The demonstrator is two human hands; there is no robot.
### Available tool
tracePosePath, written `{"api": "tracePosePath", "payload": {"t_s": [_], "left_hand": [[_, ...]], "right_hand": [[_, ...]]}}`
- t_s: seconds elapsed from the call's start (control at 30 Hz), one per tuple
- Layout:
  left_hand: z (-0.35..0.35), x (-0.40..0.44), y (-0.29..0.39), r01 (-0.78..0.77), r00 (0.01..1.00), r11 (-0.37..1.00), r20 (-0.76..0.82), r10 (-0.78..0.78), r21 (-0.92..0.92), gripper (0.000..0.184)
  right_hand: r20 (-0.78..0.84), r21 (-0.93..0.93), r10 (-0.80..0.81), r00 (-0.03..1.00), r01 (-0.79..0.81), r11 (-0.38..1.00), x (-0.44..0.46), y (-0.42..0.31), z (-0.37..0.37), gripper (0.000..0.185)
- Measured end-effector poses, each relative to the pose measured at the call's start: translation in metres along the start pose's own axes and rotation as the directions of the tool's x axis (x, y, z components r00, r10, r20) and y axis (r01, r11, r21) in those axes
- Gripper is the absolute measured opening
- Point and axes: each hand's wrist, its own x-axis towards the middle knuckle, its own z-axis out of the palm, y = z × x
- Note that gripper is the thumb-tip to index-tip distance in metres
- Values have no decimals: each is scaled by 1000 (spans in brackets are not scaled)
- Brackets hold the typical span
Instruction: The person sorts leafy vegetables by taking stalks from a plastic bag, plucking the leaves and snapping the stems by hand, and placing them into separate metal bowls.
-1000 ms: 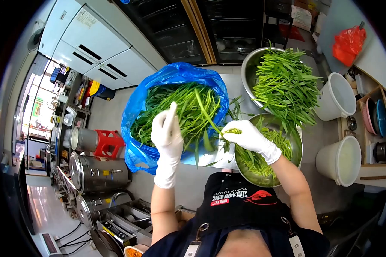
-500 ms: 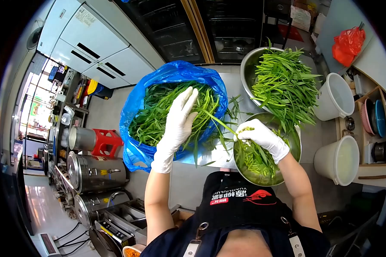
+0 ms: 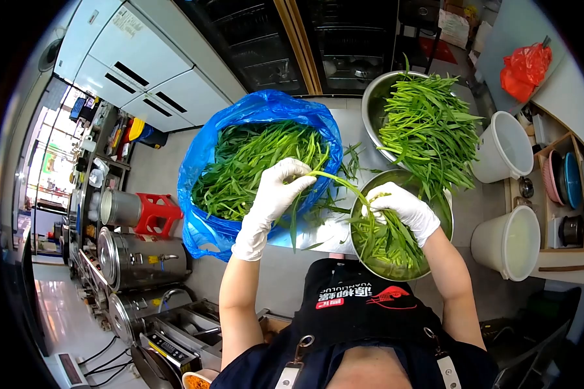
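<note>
Both my hands wear white gloves. My left hand (image 3: pixel 279 191) is closed in a pinch on one end of a long green water spinach stem (image 3: pixel 336 178), at the near right of the blue plastic bag (image 3: pixel 198 152). Loose water spinach (image 3: pixel 253 159) fills the bag. My right hand (image 3: pixel 403 211) is closed around the other part of the stem, with leaves hanging below its fingers. It is over a metal bowl (image 3: pixel 449 236) that contains cut pieces and leaves (image 3: pixel 386 249). Behind it, a larger metal basin (image 3: pixel 372 117) bears a heap of long stems (image 3: pixel 428 123).
The bag and bowls stand on a metal table (image 3: pixel 344 126) with scattered leaves. White buckets (image 3: pixel 506 243) stand at the right, near a shelf. Large steel pots (image 3: pixel 136 259) and a red stool (image 3: pixel 157 215) are at the left; a white refrigerator (image 3: pixel 136 52) is behind.
My left hand has gone from spread fingers to a pinch on the stem's end, moving slightly lower. My right hand keeps hold over the bowl, and the stem now bends between them.
</note>
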Motion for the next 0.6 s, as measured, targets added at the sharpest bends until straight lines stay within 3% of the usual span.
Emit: {"api": "tracePosePath", "payload": {"t_s": [0.13,0.17,0.27,0.33,0.4,0.47,0.53,0.6], "left_hand": [[4,1,8,27,998,1000,-65,-26,11,29],[8,2,14,-96,990,994,-103,101,50,31],[9,1,12,-163,987,978,26,161,128,31],[9,-2,0,-78,985,972,169,41,221,34],[15,-2,-3,-280,960,885,99,262,371,37],[24,2,1,-313,937,858,-12,348,406,37],[27,4,-2,-327,934,867,-14,358,376,36],[25,4,-14,-309,951,909,96,294,280,32]], "right_hand": [[20,-116,-3,1000,6,993,2,-2,4,16],[45,-108,16,999,-11,994,2,-3,3,16],[42,-113,18,999,-14,994,4,0,4,17],[13,-95,16,1000,-14,995,4,0,4,17],[-15,-40,30,999,-30,999,2,1,4,18],[-5,-46,20,1000,-20,999,1,2,1,18],[13,-45,11,1000,-10,999,1,4,-2,18],[46,-37,4,999,-2,999,1,5,-3,18]]}}
